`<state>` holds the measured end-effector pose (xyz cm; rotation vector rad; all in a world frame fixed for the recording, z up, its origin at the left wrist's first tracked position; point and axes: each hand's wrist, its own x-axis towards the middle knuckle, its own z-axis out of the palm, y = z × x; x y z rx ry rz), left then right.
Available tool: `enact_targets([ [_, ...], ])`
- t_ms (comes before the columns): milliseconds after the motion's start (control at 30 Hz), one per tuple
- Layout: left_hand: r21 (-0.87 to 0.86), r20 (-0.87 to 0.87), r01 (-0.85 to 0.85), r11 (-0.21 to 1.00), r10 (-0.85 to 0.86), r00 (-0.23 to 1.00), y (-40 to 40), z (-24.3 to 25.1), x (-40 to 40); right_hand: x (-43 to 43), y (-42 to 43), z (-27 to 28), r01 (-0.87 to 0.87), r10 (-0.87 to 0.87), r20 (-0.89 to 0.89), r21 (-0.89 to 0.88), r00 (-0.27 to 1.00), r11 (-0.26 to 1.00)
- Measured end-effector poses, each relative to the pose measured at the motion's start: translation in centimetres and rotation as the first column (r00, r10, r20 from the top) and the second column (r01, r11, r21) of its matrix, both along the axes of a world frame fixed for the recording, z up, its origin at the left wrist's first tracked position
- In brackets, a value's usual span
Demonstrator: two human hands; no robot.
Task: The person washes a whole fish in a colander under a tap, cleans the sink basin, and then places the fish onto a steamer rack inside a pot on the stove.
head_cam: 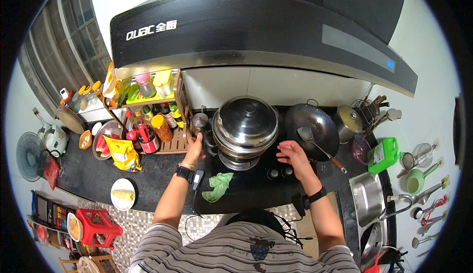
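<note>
My left hand [194, 150] is at the right end of a brown spice rack [173, 148], just in front of a small lidded pot [200, 120]. Its fingers are partly hidden, so whether it grips anything is unclear. My right hand [294, 157] hangs with bent fingers apart over the black hob, holding nothing. Between the hands, a stacked steel steamer pot [242, 140] with a domed lid [248, 119] stands on the burner. To the right of it sits a wok [314, 121] with a wooden-handled spatula [320, 149] in it. A crumpled green cloth [218, 186] lies in front of the steamer.
Overhead spans a black range hood [236, 29]. Bottles and a jar [161, 127] fill the rack. At left are a yellow bag [123, 154] and a plate [123, 206] with corn. A lidded pot [347, 119], green jug [383, 155] and sink [366, 199] are at right.
</note>
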<state>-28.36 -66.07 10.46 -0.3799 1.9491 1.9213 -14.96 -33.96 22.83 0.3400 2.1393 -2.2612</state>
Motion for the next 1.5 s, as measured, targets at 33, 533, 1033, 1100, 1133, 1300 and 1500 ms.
enact_targets([
  [33,0.205,0.142,0.078,0.976,-0.109,0.984,-0.3,-0.2,0.1,-0.4,-0.4,0.1,-0.009,0.009,-0.004,-0.002,1.000,1.000],
  [533,0.310,0.060,0.107,0.945,-0.132,0.989,1.5,-0.8,-3.1,4.4,-0.1,-1.9,0.025,-0.001,0.132,-0.179,0.991,0.984],
  [1033,0.263,0.116,-0.185,0.947,0.159,0.980,-6.6,-5.4,12.3,9.7,2.6,-1.7,0.074,-0.064,0.119,-0.087,0.991,0.993],
  [1100,0.196,0.130,-0.166,0.966,0.142,0.981,-6.7,-4.9,13.8,9.2,2.6,-1.9,0.049,-0.038,0.134,-0.083,0.990,0.995],
  [1133,0.203,0.126,-0.150,0.968,0.126,0.984,-6.7,-4.8,14.0,8.4,2.6,-2.1,0.016,-0.010,0.128,-0.047,0.992,0.999],
  [1300,0.136,0.023,-0.101,0.986,0.099,0.995,-4.7,-3.5,14.0,1.2,-0.5,1.7,-0.290,0.278,0.085,0.341,0.957,0.894],
  [1500,0.071,-0.097,0.056,0.996,-0.049,0.994,-2.6,-1.2,14.1,-12.6,-3.7,1.4,0.053,0.227,-0.197,0.854,0.954,0.518],
])
